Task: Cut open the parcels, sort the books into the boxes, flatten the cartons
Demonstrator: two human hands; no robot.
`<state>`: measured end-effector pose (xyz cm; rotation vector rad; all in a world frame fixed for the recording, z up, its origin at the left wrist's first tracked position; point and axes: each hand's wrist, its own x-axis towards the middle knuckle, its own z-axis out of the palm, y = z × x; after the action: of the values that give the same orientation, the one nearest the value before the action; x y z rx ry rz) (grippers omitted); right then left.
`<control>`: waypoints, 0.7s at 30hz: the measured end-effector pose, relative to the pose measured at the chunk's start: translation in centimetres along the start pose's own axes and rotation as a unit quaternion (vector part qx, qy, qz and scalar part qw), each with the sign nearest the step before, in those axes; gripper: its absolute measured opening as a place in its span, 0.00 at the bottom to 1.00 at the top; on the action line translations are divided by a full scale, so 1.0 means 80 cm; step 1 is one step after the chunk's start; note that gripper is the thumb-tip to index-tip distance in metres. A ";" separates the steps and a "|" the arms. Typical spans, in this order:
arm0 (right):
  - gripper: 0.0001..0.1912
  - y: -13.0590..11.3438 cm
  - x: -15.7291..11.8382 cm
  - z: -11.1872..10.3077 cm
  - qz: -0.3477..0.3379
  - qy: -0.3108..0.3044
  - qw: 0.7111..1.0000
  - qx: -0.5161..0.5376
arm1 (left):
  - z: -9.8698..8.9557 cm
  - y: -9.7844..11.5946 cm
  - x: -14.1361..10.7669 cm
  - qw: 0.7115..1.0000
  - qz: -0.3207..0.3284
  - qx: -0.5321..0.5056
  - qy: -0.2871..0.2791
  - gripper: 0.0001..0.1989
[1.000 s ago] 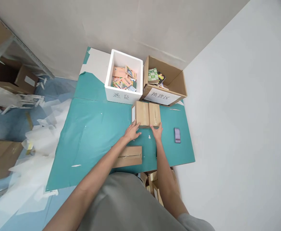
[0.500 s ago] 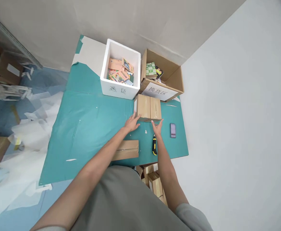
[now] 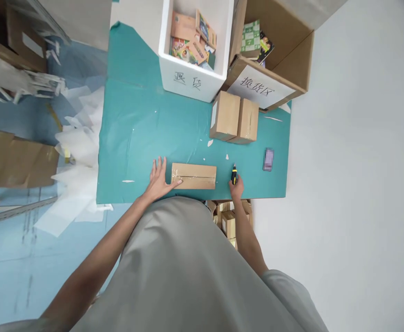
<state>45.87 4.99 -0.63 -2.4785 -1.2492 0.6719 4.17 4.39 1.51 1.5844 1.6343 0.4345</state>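
A long brown taped carton [image 3: 198, 177] lies near the front edge of the green tabletop [image 3: 136, 133]. My left hand [image 3: 158, 182] is open at its left end, fingers spread on the table and thumb touching the carton. To the carton's right, my right hand [image 3: 236, 186] is closed round the lower part of a black and yellow utility knife [image 3: 234, 175], whose tip points away from me. Two small brown boxes [image 3: 226, 115] stand side by side further back, untouched.
A white foam box [image 3: 195, 83] and a cardboard box [image 3: 278, 87], both holding booklets, stand at the back. A phone [image 3: 268, 159] lies at the right. White sheets [image 3: 80, 161] and cartons [image 3: 18, 159] are at the left, beyond the table.
Both hands have left the two small boxes and come back toward me. My left hand has reached the long carton, and my right hand has taken hold of the knife. The view has tilted downward.
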 end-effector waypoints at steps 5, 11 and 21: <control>0.35 -0.028 -0.014 -0.008 -0.084 -0.040 0.996 0.006 | 0.028 0.011 -0.005 0.997 0.036 -0.017 -0.066 0.71; 0.29 -0.089 -0.046 -0.048 -0.239 -0.127 0.962 -0.042 | 0.045 0.028 -0.003 0.989 0.088 -0.047 -0.114 0.72; 0.31 -0.185 -0.110 -0.029 -0.437 -0.232 0.813 -0.306 | 0.036 0.002 0.004 0.986 0.110 -0.051 -0.112 0.54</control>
<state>32.55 6.39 10.40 -1.7326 -2.8880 0.6729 6.43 3.92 -0.22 1.6777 1.2541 0.4299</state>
